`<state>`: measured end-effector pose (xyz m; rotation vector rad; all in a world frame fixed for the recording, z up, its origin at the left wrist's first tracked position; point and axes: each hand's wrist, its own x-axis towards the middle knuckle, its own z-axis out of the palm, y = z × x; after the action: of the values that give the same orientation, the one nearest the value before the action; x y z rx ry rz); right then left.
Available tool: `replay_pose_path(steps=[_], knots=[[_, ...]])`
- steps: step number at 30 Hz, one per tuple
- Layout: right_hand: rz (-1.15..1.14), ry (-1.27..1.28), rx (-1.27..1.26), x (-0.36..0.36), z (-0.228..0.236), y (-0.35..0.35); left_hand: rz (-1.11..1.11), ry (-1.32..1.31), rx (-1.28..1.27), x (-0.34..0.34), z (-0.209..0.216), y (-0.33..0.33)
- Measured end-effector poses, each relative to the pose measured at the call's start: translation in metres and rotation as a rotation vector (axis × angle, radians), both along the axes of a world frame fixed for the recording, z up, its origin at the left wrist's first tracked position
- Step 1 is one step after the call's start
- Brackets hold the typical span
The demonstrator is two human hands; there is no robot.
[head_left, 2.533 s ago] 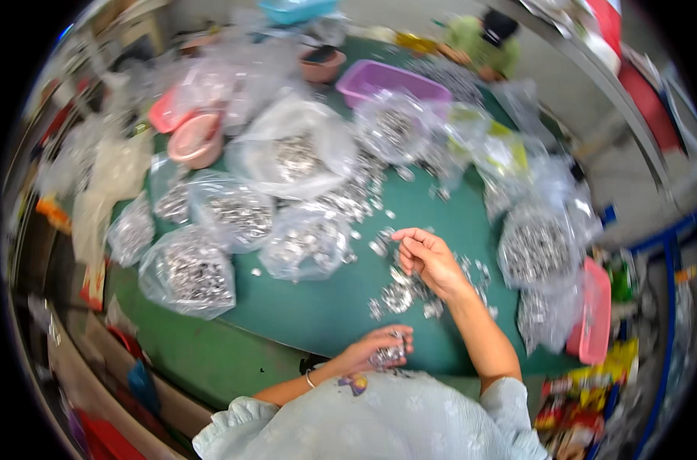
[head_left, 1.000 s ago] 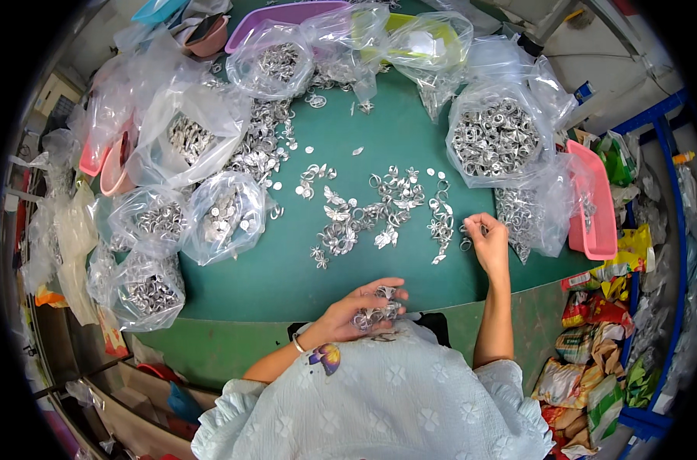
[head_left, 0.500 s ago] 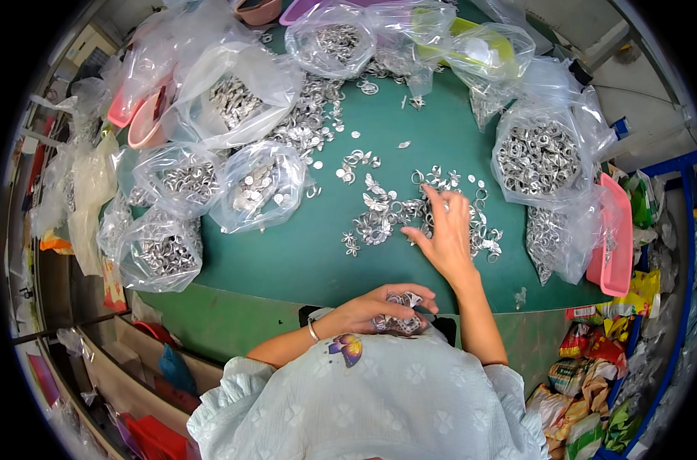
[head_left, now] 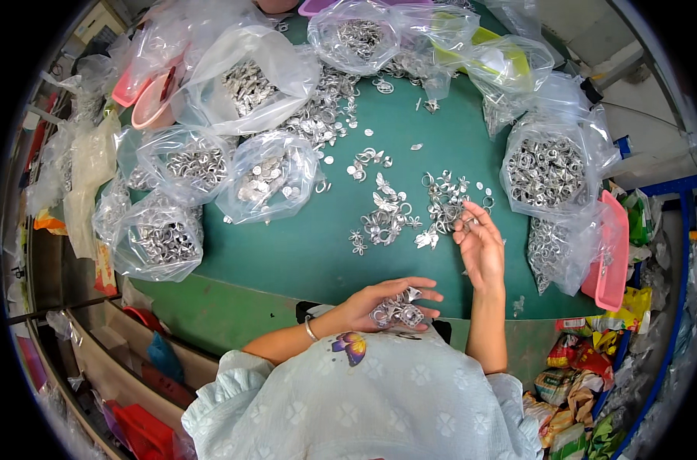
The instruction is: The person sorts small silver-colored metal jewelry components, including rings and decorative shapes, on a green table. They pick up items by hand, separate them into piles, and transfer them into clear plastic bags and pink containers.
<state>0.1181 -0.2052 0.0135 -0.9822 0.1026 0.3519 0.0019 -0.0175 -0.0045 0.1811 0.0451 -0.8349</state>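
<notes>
My left hand is cupped close to my body, holding a cluster of silver metal pieces, some ring-shaped. Above the green tabletop, my right hand is turned partly palm-up, its thumb and fingers pinched around a small silver ring-like piece. Just left of those fingers lies a loose pile of silver rings and flower shapes. Another pile of silver pieces, with leaf and flower forms, sits farther left. A smaller group lies beyond it.
Clear plastic bags of silver parts stand at the left, beside a bag of flat discs, and at the right. A pink tray leans at the table's right edge. Colourful packages are stacked below it.
My right hand has drawn back from the pile toward the right and turned its palm up, fingers now pinched. My left hand has opened slightly around its pieces. The view has shifted a little.
</notes>
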Motion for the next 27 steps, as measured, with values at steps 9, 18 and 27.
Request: replay_pose_path(steps=[9,18,27], knots=[[0.192,0.076,0.179,-0.011,0.008,-0.001,0.031,0.022,-0.005,-0.002,-0.004,0.001],[0.290,-0.059,-0.292,-0.028,0.007,-0.007,0.054,0.194,0.221,-0.004,-0.006,0.004],[-0.804,-0.541,-0.852,-0.031,0.076,-0.115,0.160,0.279,0.088,0.000,-0.008,-0.004]])
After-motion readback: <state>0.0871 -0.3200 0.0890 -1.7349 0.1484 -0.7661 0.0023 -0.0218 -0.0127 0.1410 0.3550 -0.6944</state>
